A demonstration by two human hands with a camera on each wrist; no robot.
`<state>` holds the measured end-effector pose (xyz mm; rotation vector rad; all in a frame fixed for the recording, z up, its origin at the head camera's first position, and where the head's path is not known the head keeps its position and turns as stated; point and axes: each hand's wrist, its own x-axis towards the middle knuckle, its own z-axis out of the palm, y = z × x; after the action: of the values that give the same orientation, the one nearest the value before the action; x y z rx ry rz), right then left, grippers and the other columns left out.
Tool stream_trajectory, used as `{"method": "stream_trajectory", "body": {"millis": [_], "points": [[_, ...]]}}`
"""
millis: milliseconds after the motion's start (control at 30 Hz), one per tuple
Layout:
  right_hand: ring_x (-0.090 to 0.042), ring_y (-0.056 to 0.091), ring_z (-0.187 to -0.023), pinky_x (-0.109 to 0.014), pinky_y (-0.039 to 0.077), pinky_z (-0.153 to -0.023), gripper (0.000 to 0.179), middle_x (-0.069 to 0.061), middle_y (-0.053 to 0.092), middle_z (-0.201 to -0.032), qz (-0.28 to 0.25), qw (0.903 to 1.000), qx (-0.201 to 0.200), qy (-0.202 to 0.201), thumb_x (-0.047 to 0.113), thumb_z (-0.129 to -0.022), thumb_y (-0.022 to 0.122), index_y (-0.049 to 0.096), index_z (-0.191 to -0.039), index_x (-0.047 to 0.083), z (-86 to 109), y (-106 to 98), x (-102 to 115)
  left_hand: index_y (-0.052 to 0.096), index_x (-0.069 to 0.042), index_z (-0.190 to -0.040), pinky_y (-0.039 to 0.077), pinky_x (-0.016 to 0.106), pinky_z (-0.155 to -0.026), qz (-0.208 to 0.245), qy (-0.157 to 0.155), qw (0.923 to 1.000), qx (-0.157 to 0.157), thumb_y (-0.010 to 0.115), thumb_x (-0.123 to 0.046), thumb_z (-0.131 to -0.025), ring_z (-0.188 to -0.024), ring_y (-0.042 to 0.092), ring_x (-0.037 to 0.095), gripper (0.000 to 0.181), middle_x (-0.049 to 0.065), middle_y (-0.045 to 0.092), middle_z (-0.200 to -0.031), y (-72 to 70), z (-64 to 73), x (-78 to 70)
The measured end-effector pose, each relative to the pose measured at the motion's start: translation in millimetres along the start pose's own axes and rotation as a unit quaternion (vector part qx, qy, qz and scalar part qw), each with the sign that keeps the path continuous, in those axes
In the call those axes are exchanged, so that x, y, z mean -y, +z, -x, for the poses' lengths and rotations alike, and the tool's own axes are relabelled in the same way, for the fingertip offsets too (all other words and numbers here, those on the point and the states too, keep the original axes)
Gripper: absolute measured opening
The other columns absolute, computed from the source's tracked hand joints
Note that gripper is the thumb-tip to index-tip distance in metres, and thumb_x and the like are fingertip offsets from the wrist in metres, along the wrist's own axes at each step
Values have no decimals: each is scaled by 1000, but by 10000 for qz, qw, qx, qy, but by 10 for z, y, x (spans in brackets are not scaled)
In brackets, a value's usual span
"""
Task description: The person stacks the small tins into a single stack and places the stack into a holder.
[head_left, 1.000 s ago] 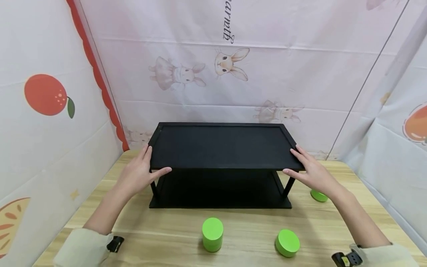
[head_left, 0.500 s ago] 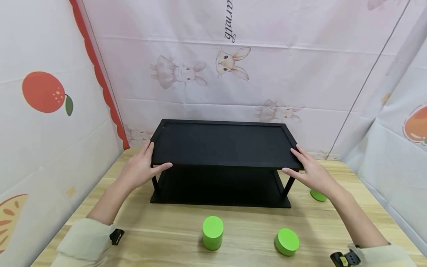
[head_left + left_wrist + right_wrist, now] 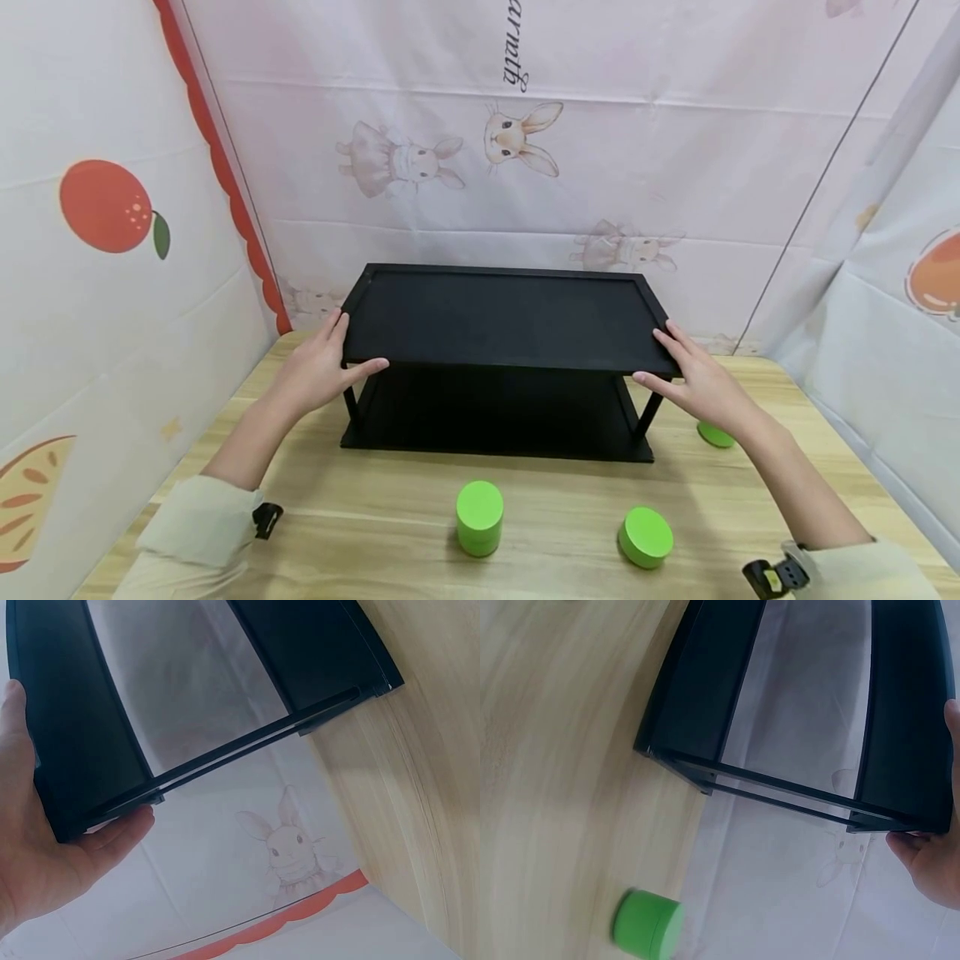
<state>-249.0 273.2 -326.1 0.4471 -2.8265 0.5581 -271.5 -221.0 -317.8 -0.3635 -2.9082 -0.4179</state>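
Observation:
A black two-tier shelf rack (image 3: 510, 321) stands on the wooden table, its upper board held up by thin posts at both ends. My left hand (image 3: 311, 375) grips the upper board's left end, thumb along the front edge and fingers on the side. At the opposite end my right hand (image 3: 701, 383) holds the board's corner in the same manner. In the left wrist view the left hand (image 3: 45, 851) wraps the rack's corner; the right wrist view has the right hand (image 3: 934, 870) at its corner, partly cut off by the frame.
In front of the rack stand a taller green cylinder (image 3: 480, 517) and a shorter green cylinder (image 3: 646, 537). Another green cylinder (image 3: 716, 434) sits right of the rack, partly behind the right forearm. Printed cloth walls (image 3: 465, 200) enclose the table's back and sides.
The rack's left end has shifted back toward the rear wall with my left hand, turning the rack slightly. Its right end has moved very little, and both hands keep their hold.

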Motion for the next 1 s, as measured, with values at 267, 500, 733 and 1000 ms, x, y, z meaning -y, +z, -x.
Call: {"method": "stream_trajectory", "body": {"millis": [267,500,733,1000], "points": [[-46,19,-129,-62,23,-97,84,-21,12,-149,-45,10000,24,46,52,-86,57,27,-143,-2,-13,-6,6,11,10,-142,25,58,-99,10,-13,10000,49,43,-72,-80,-129,19,45,108,27,7,-147,-3,-30,-2],[-46,18,-129,-62,22,-97,84,-21,12,-149,-67,10000,34,22,51,-86,57,26,-142,-2,-34,-6,-1,11,9,-142,26,59,-98,16,-26,10000,31,44,-72,-80,-129,19,45,108,26,7,-148,1,-48,4],[-46,18,-129,-62,23,-98,84,-21,12,-149,-72,10000,57,10,51,-86,57,26,-142,-3,-73,-3,-19,11,10,-142,26,60,-97,5,-17,10000,1,44,-72,-80,-128,21,46,108,26,7,-148,6,-76,10],[-46,17,-129,-62,22,-98,84,-21,12,-149,-70,9999,83,25,52,-86,56,26,-142,-3,-102,-8,-33,12,9,-142,28,58,-97,12,-29,10000,14,45,-71,-80,-129,21,44,107,25,6,-148,-4,-102,13]]}}
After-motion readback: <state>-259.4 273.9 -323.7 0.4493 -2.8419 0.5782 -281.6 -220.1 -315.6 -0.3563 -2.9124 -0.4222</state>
